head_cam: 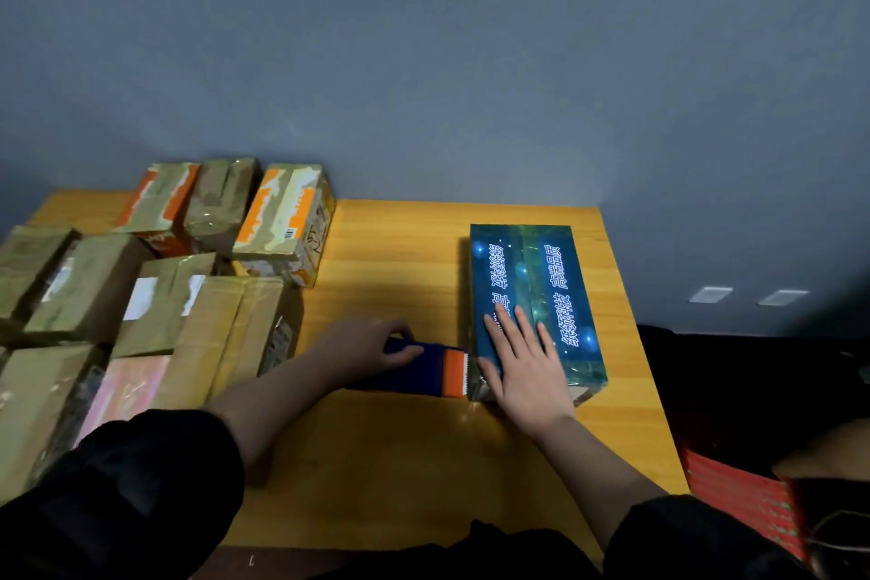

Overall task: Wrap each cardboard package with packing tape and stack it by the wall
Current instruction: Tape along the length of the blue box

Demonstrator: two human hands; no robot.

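A blue box point(541, 278) printed with white characters lies on the right part of the yellow wooden table point(400, 259), glossy with clear tape. My right hand point(522, 363) lies flat with straight fingers on the box's near end. A blue and orange tape dispenser point(438, 370) sits against the box's near left edge, its toothed blade touching the box. My left hand point(372, 346) grips the dispenser's blue body from above.
Several taped brown cardboard packages point(197, 311) crowd the table's left side; orange-and-white ones point(282, 221) stand at the back by the blue-grey wall point(423, 61). A red patterned object point(744, 504) lies off the table's right edge.
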